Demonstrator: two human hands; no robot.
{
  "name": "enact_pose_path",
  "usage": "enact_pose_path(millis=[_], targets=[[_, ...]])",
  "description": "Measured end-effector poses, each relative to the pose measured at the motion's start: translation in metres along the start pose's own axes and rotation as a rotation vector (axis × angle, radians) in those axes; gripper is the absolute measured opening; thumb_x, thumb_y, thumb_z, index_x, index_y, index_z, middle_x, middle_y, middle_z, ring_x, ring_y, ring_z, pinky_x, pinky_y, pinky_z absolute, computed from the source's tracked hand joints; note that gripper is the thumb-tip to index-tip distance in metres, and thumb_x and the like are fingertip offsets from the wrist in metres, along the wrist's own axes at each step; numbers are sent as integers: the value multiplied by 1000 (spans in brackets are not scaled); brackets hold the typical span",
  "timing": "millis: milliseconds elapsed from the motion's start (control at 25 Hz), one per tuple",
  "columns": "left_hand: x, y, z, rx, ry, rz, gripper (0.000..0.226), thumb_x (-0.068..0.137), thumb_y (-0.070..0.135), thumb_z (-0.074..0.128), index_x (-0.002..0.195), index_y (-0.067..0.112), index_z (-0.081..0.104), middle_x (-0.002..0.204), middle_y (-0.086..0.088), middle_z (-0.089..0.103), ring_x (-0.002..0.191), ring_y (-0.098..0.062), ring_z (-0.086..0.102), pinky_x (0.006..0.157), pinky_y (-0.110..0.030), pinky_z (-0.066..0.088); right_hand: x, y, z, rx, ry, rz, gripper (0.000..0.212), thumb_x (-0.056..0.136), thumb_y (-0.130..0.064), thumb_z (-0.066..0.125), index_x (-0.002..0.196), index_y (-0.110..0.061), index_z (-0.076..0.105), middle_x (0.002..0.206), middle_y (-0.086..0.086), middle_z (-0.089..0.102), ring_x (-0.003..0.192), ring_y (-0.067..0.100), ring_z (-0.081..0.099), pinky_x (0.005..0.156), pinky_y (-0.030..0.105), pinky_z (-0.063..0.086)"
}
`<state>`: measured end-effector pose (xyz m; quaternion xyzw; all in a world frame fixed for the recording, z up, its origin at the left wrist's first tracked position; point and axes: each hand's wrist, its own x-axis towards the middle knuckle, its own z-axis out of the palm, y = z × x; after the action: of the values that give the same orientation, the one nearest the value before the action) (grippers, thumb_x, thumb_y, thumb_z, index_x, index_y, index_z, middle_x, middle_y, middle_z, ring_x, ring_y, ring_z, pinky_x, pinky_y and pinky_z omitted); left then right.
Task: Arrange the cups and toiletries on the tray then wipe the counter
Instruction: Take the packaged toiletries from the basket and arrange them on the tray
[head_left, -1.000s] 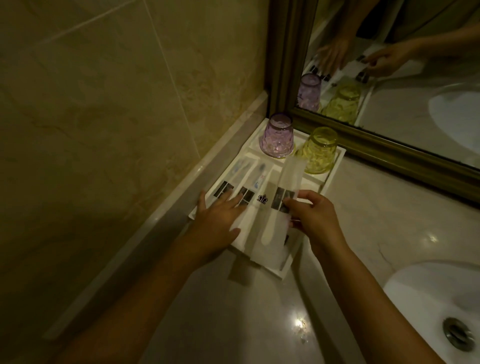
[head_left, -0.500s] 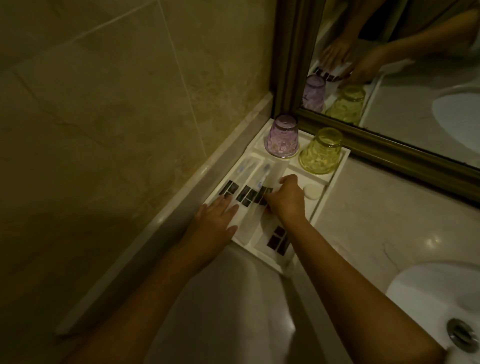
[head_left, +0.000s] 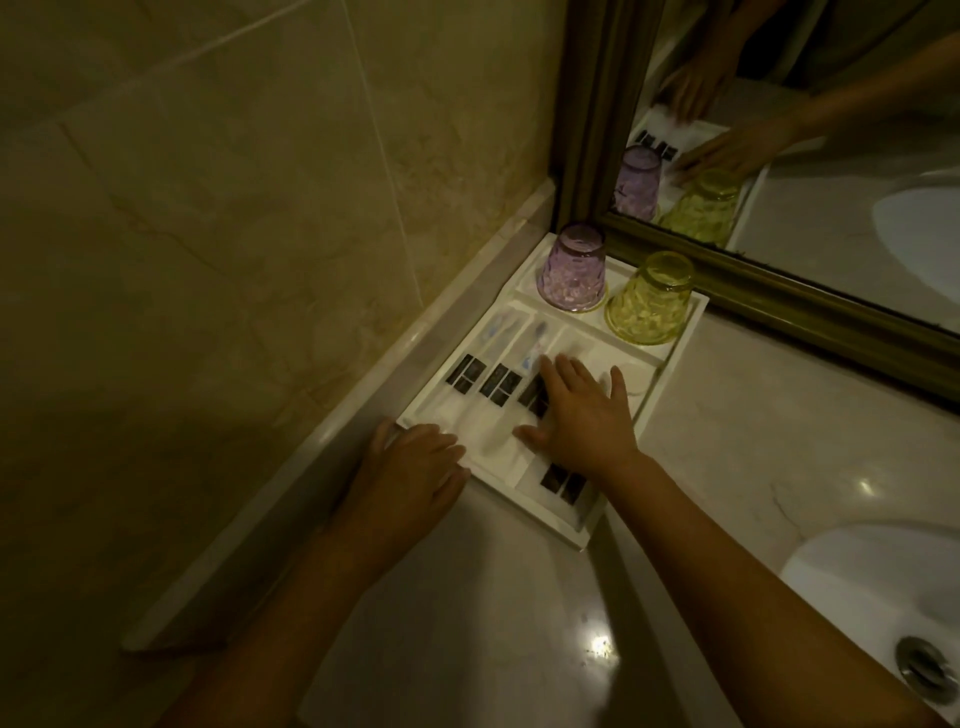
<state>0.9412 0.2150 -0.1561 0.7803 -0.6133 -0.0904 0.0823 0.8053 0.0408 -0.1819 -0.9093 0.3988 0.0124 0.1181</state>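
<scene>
A white tray (head_left: 670, 358) sits in the counter's corner against the wall and mirror. At its back a purple cup (head_left: 573, 268) and a yellow cup (head_left: 650, 299) stand upside down. Wrapped toothbrush packets (head_left: 485, 382) with dark labels lie side by side in the tray, and another labelled packet (head_left: 563, 480) lies at the near end. My right hand (head_left: 584, 415) lies flat with fingers spread on the packets. My left hand (head_left: 410, 470) rests on the tray's near left corner, fingers curled over the edge.
The marble counter (head_left: 779, 441) runs to the right of the tray. A white sink basin (head_left: 883, 587) with a metal drain (head_left: 927, 667) is at the lower right. A framed mirror (head_left: 831, 312) stands behind the tray. A tiled wall fills the left side.
My right hand set the long packet it held down among the others and now lies flat on them. My left hand slid back from the packets to the tray's near corner.
</scene>
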Motion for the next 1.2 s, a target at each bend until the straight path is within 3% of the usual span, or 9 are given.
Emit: enact_pose_path(millis=[80,240,320,440,520,720,1000,1200], targets=[[3,-2,3,16,-33,-26,37,95,41,36,127,30,50,139,6,49,135,-10,33,113,-40,3,0,-6,2,18,30,-12,95,75,-64,53,146,-23,6,156,9,21,144,23,15,113,55,1],[5,-1,4,4,4,-52,47,90,49,31,131,31,45,144,3,43,134,-13,32,112,-39,9,-3,-12,4,18,20,-18,97,74,-66,52,146,-26,1,157,10,15,144,24,11,112,59,-1],[5,1,3,-1,-4,-88,57,84,62,30,138,45,26,153,4,23,139,-16,19,110,-40,8,-2,-10,2,23,24,-31,96,74,-69,50,145,-32,-2,158,8,5,145,24,2,110,60,-7],[6,3,5,21,-249,-81,73,70,83,18,135,59,-4,158,3,-3,143,-21,-3,111,-51,-3,7,-4,-3,18,-27,-87,93,75,-72,45,144,-38,-6,158,5,-10,145,24,-10,108,61,-12],[8,1,3,55,-373,-76,79,64,86,15,135,58,-5,157,3,-10,143,-23,-10,111,-56,-5,13,-2,-4,-20,-86,-118,90,76,-71,43,144,-38,-4,158,3,-11,145,23,-11,108,61,-11],[17,2,-7,131,-481,-55,74,75,78,26,139,51,-1,158,0,-12,143,-24,-11,112,-56,-3,21,-1,-1,-18,-132,-132,88,78,-71,42,146,-34,-1,158,1,-12,145,23,-8,110,60,-7],[17,-2,-4,155,-450,-21,76,75,78,28,139,51,-4,158,-1,-11,144,-24,-10,112,-56,-1,24,0,-1,-37,-140,-140,89,76,-73,41,145,-36,-1,158,2,-12,145,23,-9,109,62,-8],[17,0,-14,63,-313,17,76,79,68,38,139,49,-5,158,5,-8,144,-20,-7,114,-50,4,12,-5,-22,-18,-43,-114,80,82,-66,42,146,-33,7,159,8,3,145,25,0,109,63,-8]])
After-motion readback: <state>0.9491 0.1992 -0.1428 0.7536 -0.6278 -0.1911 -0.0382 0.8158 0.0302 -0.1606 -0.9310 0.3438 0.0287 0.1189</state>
